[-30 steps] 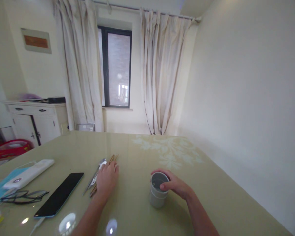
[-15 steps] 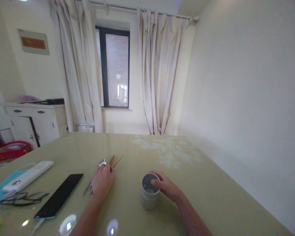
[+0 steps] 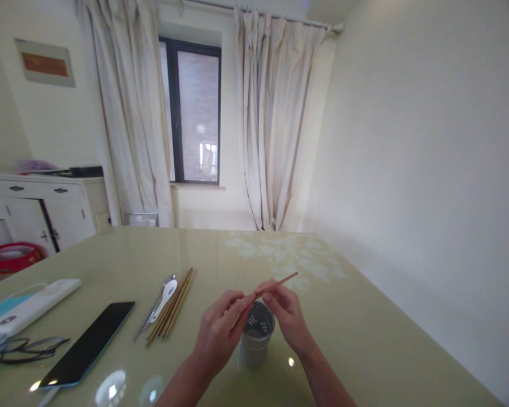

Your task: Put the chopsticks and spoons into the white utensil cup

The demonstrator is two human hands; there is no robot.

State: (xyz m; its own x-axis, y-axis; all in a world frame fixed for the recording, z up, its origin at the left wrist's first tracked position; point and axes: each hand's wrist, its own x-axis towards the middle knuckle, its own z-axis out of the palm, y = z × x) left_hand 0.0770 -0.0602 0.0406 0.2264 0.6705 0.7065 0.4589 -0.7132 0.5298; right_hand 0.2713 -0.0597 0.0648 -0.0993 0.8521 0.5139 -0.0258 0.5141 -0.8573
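Above a grey cylindrical holder (image 3: 255, 342) with holes in its bottom, both my hands meet on one wooden chopstick (image 3: 282, 281). My left hand (image 3: 223, 328) pinches its near end, and my right hand (image 3: 285, 311) grips it further along, fingers closed. The chopstick slants up to the right. Left of the holder lies a bunch of wooden chopsticks (image 3: 172, 310) on the tabletop. Beside them rest a white spoon (image 3: 164, 301) with a blue mark and slim metal utensils (image 3: 146, 320).
A black phone (image 3: 89, 343) with a cable lies at the left, near eyeglasses (image 3: 23, 349) and a white power bank (image 3: 31, 308) on a blue item. The glossy table (image 3: 365, 350) runs close along the right wall.
My left hand has come from the chopstick bunch to above the holder with one chopstick. My right hand has left the holder's rim and now holds the chopstick too.
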